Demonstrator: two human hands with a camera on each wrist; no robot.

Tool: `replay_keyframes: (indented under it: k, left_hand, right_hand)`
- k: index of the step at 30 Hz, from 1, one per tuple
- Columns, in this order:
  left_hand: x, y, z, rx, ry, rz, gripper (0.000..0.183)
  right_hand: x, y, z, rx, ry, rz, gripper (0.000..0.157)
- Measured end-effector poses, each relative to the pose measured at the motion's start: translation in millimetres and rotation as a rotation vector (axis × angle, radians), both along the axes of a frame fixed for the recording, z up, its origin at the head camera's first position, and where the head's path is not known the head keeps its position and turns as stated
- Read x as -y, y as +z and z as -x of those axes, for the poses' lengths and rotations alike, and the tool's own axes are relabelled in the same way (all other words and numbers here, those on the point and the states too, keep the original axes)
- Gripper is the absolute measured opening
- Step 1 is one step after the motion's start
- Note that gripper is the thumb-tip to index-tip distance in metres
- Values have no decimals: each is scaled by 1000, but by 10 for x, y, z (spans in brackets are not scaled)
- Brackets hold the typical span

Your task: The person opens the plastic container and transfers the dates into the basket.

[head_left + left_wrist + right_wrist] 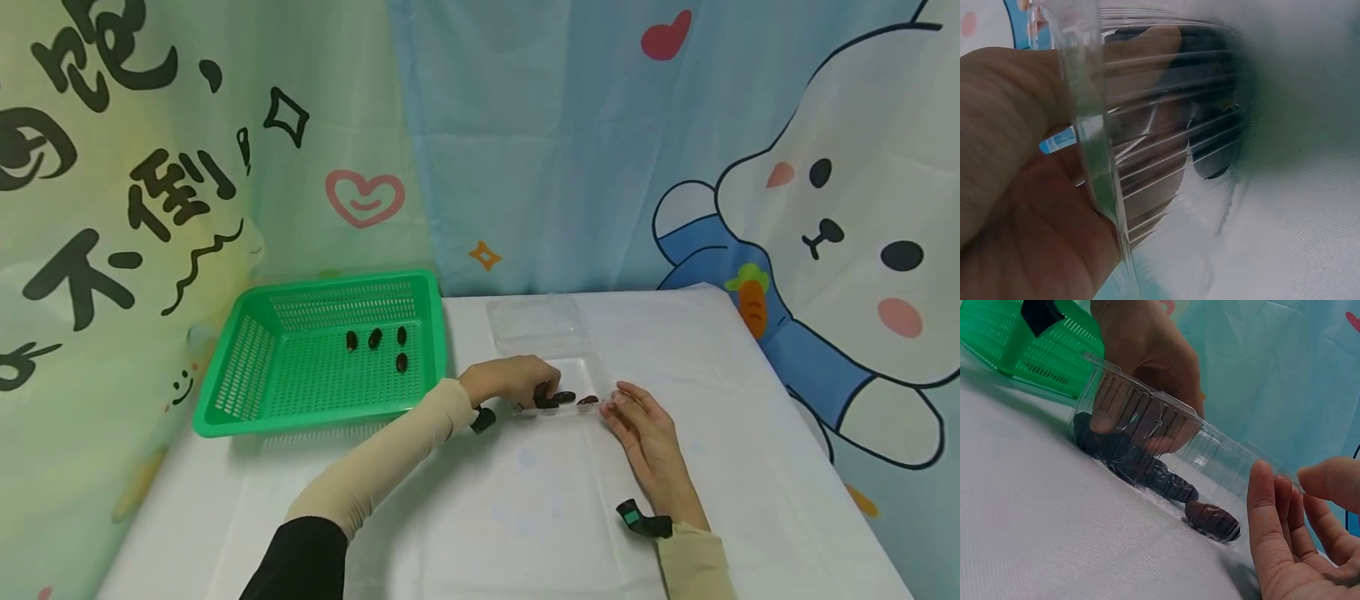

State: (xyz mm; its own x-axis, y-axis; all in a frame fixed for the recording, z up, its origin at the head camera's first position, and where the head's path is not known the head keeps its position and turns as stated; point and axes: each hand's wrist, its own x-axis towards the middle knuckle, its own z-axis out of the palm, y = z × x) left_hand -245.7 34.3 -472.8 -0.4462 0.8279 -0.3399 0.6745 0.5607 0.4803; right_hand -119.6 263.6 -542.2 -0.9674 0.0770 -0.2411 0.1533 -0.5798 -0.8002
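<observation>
Right hand (652, 446) pinches the clear box (1219, 450); nearest date (1213, 520) points lengthwise along the near wall.

The left hand (513, 379) partly hides the dark oval pieces (565, 397) in the clear container (581, 371); their count cannot be told. The right wrist view's edges cut off the green basket (1054, 365) and right hand (1297, 565).

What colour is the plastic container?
The container is clear and colourless, showing best in the right wrist view.
</observation>
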Motion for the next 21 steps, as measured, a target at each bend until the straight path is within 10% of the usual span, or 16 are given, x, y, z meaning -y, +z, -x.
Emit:
replay_keyframes:
  k: [21]
  left_hand:
    - [-39,-36,-24,-54,-18,1,8]
  right_hand:
    - [-5,6,8,5,-6,-25,31]
